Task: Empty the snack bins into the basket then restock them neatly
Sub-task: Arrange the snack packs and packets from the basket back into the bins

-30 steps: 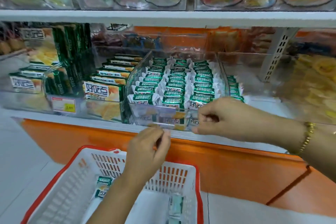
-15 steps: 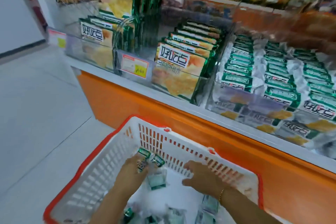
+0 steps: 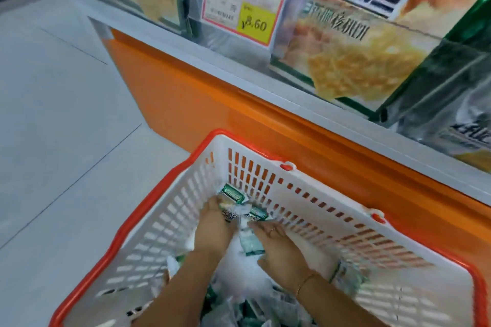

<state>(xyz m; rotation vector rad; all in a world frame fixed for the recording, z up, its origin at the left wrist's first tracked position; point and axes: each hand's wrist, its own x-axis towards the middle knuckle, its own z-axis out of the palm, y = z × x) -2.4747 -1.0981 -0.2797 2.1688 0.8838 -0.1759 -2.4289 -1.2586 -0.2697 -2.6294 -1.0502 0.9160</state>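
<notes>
A white basket with a red rim (image 3: 170,194) stands on the floor below the shelf. Both my hands are down inside it at its far left corner. My left hand (image 3: 212,225) grips a bunch of small green and white snack packets (image 3: 233,194). My right hand (image 3: 276,244) lies beside it with its fingers on another packet (image 3: 249,243); whether it grips the packet is hidden. More loose packets (image 3: 345,273) lie on the basket floor around my wrists. Clear shelf bins with large green snack bags (image 3: 358,42) fill the top of the view.
An orange shelf base (image 3: 186,103) with a grey ledge runs diagonally just behind the basket. A red and yellow price tag (image 3: 241,8) hangs on a bin front. Pale tiled floor (image 3: 53,114) spreads out to the left.
A second ago both hands were up at the clear bin's front. They have dropped into the basket and closed together in its far corner. The view has moved lower and closer.
</notes>
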